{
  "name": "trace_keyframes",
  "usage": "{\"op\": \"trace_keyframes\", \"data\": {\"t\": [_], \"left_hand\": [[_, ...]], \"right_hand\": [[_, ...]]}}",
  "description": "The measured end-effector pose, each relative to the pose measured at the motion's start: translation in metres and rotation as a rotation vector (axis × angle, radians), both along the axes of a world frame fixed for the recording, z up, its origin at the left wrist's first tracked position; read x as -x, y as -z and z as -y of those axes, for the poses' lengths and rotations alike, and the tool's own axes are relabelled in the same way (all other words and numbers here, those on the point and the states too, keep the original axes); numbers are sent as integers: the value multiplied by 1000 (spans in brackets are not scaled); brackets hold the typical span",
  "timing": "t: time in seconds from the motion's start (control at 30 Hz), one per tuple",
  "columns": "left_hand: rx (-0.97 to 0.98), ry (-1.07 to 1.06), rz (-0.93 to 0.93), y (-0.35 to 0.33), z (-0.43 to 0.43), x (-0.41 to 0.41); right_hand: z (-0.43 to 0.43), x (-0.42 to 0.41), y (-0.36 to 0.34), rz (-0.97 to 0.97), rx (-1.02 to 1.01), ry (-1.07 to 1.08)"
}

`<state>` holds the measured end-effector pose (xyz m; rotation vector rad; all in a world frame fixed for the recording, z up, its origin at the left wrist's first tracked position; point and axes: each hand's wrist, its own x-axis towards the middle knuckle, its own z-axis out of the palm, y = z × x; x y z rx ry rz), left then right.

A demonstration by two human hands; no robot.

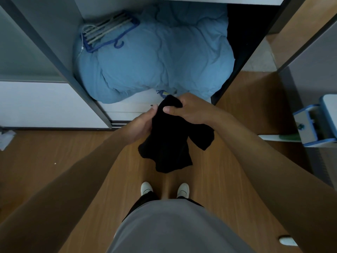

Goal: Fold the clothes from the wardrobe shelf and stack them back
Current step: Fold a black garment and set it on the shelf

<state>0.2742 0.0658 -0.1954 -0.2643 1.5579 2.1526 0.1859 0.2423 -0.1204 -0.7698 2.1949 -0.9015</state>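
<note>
While we stand before the open wardrobe (45,33), the black garment (169,145) hangs just below the centre of the frame, held above the wooden floor (54,152) and clear of it. Both hands are close together at its upper end. Our left hand (141,125) grips the left edge with the thumb laid on the cloth, and our right hand (189,109) is clamped round a bunched handful at the top, thumb pressing over it. The rest droops in loose lobes, one flap trailing to the right under the right wrist.

We judge it light and wholly limp: it sags straight from the hands and keeps no shape, so a fold will not stay unless something supports it. The cloth looks soft and matt rather than slippery, so a light pinch should hold it. Because it is all black in dim light, we cannot make out its seams and hem, nor say what kind of garment it is. We would feel along the top edge for two corners, take one in each hand, and spread them so it falls flat. The blue duvet (155,57) in the upper middle of the frame, with hangers (107,31) on its upper left, looks too soft and uneven to fold on.
</note>
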Motion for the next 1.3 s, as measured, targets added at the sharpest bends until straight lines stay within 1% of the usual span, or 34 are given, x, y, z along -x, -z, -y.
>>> {"op": "trace_keyframes", "data": {"t": [0.03,0.13,0.2,0.3,0.37,0.47,0.53,0.57,0.67,0.73,0.8,0.9,1.0,1.07,1.1,1.17,1.2,1.23,1.3], "left_hand": [[22,33,-13,0,0,0],[277,173,-52,-8,-3,1],[381,219,-65,-7,-3,4],[396,153,-76,-7,-5,7],[406,107,-85,-7,-6,8],[410,-1,-100,-4,-7,10],[406,-25,-88,-3,-6,10],[413,-21,-82,-2,-5,10],[434,-39,-63,1,-4,8],[432,-101,-42,6,-2,9],[460,-181,-20,9,1,10],[500,-246,14,14,6,12],[466,-247,59,15,12,12],[371,-217,91,12,14,13],[302,-204,97,9,13,14],[160,-216,100,3,11,17],[103,-240,103,-1,10,20],[58,-269,106,-6,9,23],[4,-315,115,-15,7,28]], "right_hand": [[2,1,-1,1,5,8],[4,2,-2,-30,28,40],[3,2,-2,-56,31,47],[0,5,-4,-81,-9,94],[-5,8,-4,-53,-72,111],[-20,11,-3,105,-272,3],[-27,12,2,137,-434,-57],[-30,13,5,141,-473,-60],[-35,13,11,131,-497,37],[-38,13,17,140,-430,128],[-39,10,21,187,-321,236],[-38,5,23,322,-133,348],[-40,4,18,466,95,476],[-44,10,14,618,323,650],[-46,12,14,723,486,724],[-52,16,18,905,829,793],[-56,17,23,952,903,794],[-61,15,30,974,892,773],[-66,3,48,960,696,699]]}}
